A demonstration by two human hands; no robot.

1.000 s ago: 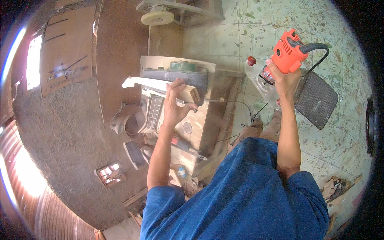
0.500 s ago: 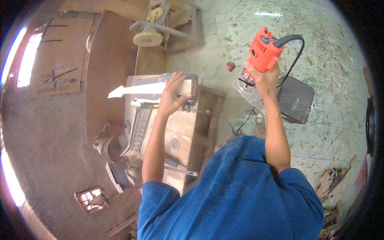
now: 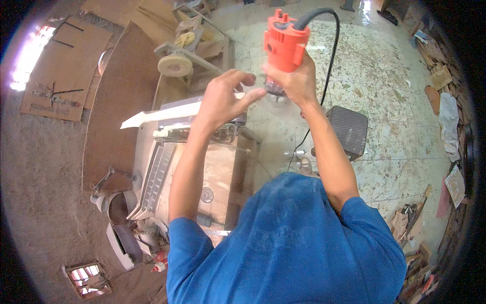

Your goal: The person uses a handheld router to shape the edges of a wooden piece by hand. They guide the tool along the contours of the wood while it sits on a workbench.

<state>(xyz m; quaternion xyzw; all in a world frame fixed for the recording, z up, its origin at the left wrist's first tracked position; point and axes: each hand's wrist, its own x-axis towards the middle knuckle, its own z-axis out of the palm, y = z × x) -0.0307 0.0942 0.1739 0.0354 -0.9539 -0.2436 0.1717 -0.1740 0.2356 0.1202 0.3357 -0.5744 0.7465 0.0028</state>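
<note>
My right hand (image 3: 299, 83) grips an orange trim router (image 3: 285, 46) by its lower body, holding it up over the floor. A thick black cord rises from the router's top, and a clear plastic base shows blurred beneath it. My left hand (image 3: 221, 100) is raised with thumb and fingers apart, holding nothing, close to the router's left side. Under that hand lies a long pale wooden piece (image 3: 164, 112), shaped like a guitar neck with an angled end. It rests along a clamp fixture (image 3: 174, 133) on the bench; its right end is hidden by my hand.
The wooden workbench (image 3: 218, 169) carries a metal disc (image 3: 207, 194) and a slotted pale frame (image 3: 152, 177). Behind it stand a brown board (image 3: 119, 111) and a stand with a round pad (image 3: 174, 66). A black textured box (image 3: 347, 130) sits on the floor. Wood scraps line the right.
My left hand has let go of the pale wooden piece and lifted toward the router. My right hand has brought the router leftward and slightly up, close to the left hand.
</note>
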